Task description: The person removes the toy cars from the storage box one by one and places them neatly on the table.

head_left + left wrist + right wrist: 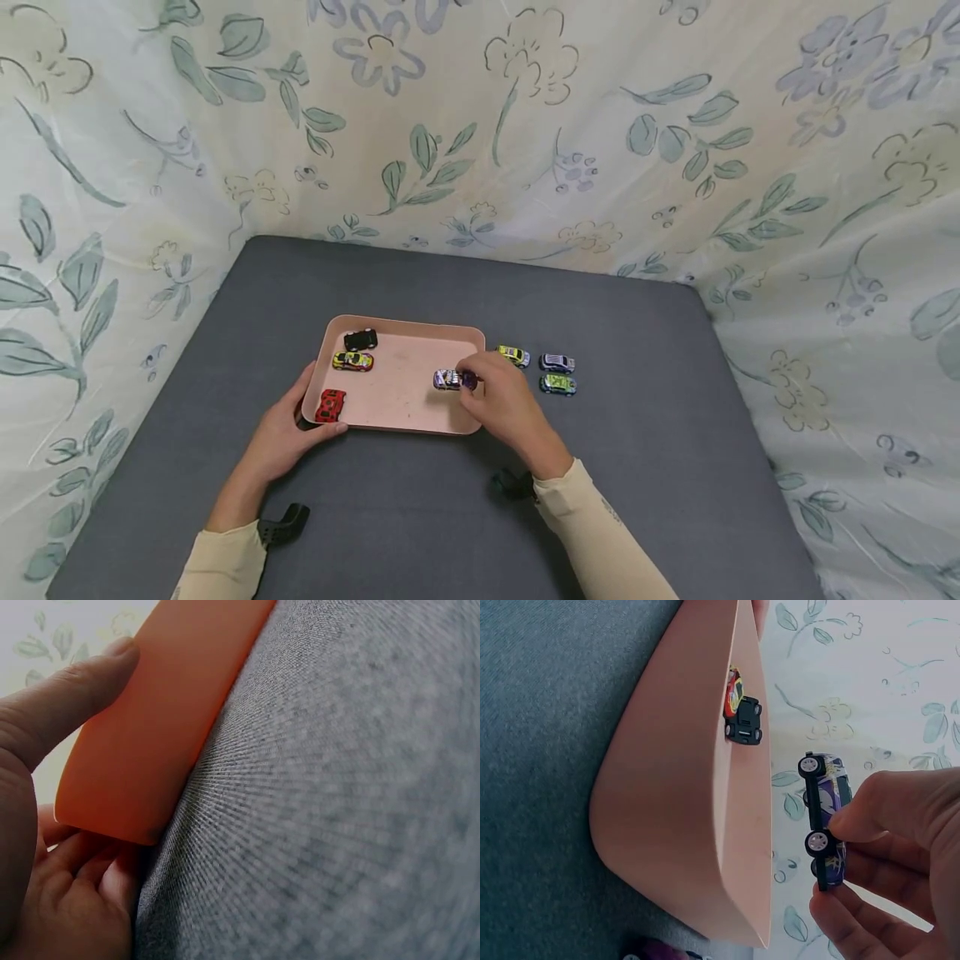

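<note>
A pink tray (405,400) lies on the grey table. Inside it sit a black toy car (361,339), a yellow car (352,361) and a red car (330,406). My right hand (495,400) pinches a purple and white toy car (450,380) over the tray's right part; in the right wrist view that car (825,817) hangs just above the tray's rim (742,825). My left hand (288,429) grips the tray's near left corner, thumb on the rim (150,735).
Three more toy cars stand on the table right of the tray: a yellow-green one (513,356), a silver one (557,362) and a green one (558,383). Flowered cloth walls (480,125) close in the table on three sides.
</note>
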